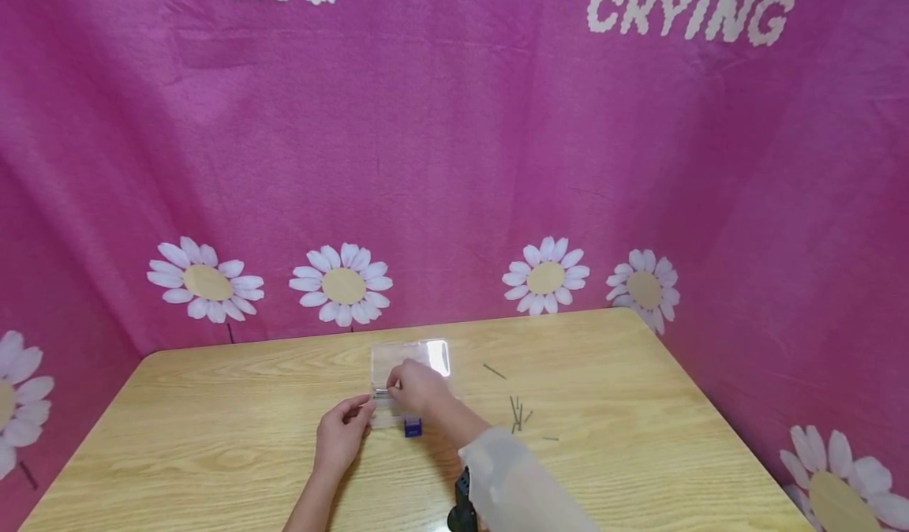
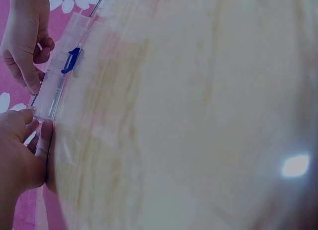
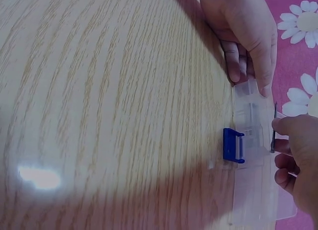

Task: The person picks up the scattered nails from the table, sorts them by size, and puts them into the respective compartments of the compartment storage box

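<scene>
A clear plastic compartment box (image 1: 387,421) lies on the table with its lid (image 1: 398,352) raised at the back. A blue latch (image 3: 233,145) sits on its front side. My left hand (image 1: 342,437) holds the box's left end, thumb on the rim and fingers at the side. Over the left part of the box, my right hand (image 1: 420,390) pinches a thin dark nail (image 3: 276,111) between thumb and fingertips. Something thin and shiny (image 2: 52,108) shows through the wall of the left compartment; its exact kind is unclear.
Several loose nails (image 1: 521,417) lie on the wooden table (image 1: 625,437) to the right of the box, with a single nail (image 1: 495,371) farther back. A pink curtain (image 1: 454,161) with printed daisies hangs behind the table and at both sides.
</scene>
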